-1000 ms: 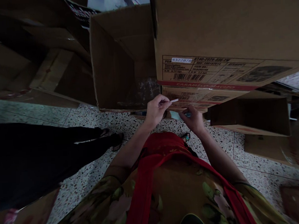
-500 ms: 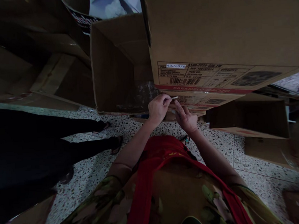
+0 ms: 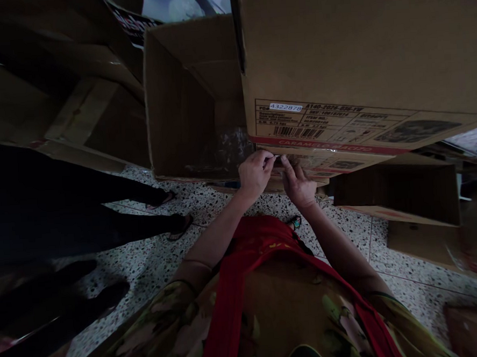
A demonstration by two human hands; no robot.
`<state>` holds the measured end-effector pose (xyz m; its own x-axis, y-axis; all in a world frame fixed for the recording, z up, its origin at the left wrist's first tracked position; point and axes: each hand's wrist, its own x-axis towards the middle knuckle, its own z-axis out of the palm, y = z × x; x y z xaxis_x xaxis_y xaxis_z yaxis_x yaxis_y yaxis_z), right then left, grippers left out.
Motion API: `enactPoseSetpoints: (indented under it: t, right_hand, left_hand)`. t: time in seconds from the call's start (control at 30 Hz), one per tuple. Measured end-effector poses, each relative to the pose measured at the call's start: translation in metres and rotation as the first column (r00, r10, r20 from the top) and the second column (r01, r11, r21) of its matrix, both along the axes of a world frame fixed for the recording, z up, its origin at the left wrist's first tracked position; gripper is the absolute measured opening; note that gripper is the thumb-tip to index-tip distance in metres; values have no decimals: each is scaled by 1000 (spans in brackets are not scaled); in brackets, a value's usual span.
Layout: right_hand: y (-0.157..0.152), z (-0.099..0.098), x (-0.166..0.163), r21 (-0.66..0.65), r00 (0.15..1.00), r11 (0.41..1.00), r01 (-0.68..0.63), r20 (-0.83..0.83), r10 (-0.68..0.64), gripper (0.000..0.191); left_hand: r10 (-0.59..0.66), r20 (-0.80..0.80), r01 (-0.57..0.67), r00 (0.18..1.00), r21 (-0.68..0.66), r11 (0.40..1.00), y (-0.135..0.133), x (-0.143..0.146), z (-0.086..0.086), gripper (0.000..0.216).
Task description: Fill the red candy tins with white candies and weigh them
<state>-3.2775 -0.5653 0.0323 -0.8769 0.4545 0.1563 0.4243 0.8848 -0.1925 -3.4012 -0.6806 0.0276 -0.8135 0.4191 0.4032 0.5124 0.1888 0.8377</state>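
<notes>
My left hand (image 3: 255, 173) is closed in a pinch at the front of a lower cardboard box (image 3: 356, 163). A thin pale strip, its kind unclear, shows at the fingertips. Close by on the right, my right hand (image 3: 300, 186) has its index finger stretched towards the same box face, with the other fingers loosely bent. It holds nothing that I can see. Above both hands stands a large cardboard box (image 3: 355, 42), which bears a printed label panel and a white number sticker (image 3: 286, 107) reading 4322878. The lower box's print is partly hidden by my fingers.
An open cardboard box (image 3: 179, 106) stands to the left of the stack, and another open box (image 3: 417, 189) to the right. People in dark trousers (image 3: 61, 184) stand on the speckled floor (image 3: 208, 207) at left. More cartons (image 3: 97, 117) lie behind them.
The pale strip in my left fingers shows less now, closer to the box face. Both hands have shifted slightly right in view. More dark legs and shoes appear at lower left.
</notes>
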Motion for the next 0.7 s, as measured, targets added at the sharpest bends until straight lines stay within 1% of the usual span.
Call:
enactPoseSetpoints:
  t: [0.13, 0.27, 0.33, 0.37, 0.43, 0.47, 0.5, 0.53, 0.6, 0.63, 0.67, 0.7]
  right_hand:
    - [1, -2, 0, 19, 999, 999, 28, 20, -29, 51]
    - [2, -3, 0, 36, 997, 998, 54, 49, -56, 52]
    - [3, -3, -1, 24, 997, 998, 51, 57, -52, 53]
    - [4, -3, -1, 21, 997, 999, 48, 62, -49, 53]
    - [5, -2, -1, 18, 997, 999, 46, 67, -47, 52]
    - [7, -2, 1, 9, 997, 999, 43, 60, -44, 50]
    - [8, -1, 3, -14, 999, 999, 40, 36, -40, 49]
    - [9, 0, 6, -61, 999, 998, 36, -5, -36, 48]
    - [9, 2, 15, -234, 987, 971, 41, -142, -76, 50]
    - [8, 3, 20, -353, 969, 934, 47, -210, -128, 51]
    - [6, 5, 25, -481, 947, 875, 50, -256, -195, 51]
    - [3, 7, 28, -601, 926, 798, 46, -273, -260, 50]
  left_hand:
    - [44, 4, -44, 999, 16, 999, 2, -2, -9, 23]
    - [176, 84, -178, 981, 21, 984, -6, -7, -15, 36]
    - [227, 110, -233, 968, 46, 971, -7, -10, -15, 39]
    - [243, 108, -250, 964, 65, 966, -6, -12, -15, 45]
    - [240, 88, -248, 967, 93, 964, -2, -17, -16, 62]
    - [212, 75, -218, 974, 91, 972, -1, -20, -17, 65]
    - [171, 64, -176, 983, 82, 981, -2, -22, -19, 62]
    - [126, 55, -129, 991, 72, 989, -5, -24, -21, 55]
    - [72, 23, -74, 997, 68, 995, -18, -22, -23, 38]
    - [66, 6, -67, 998, 76, 995, -27, -18, -23, 32]
    - [53, -2, -53, 999, 85, 995, -35, -12, -21, 30]
    - [14, 3, -15, 1000, 91, 996, -43, -4, -18, 30]
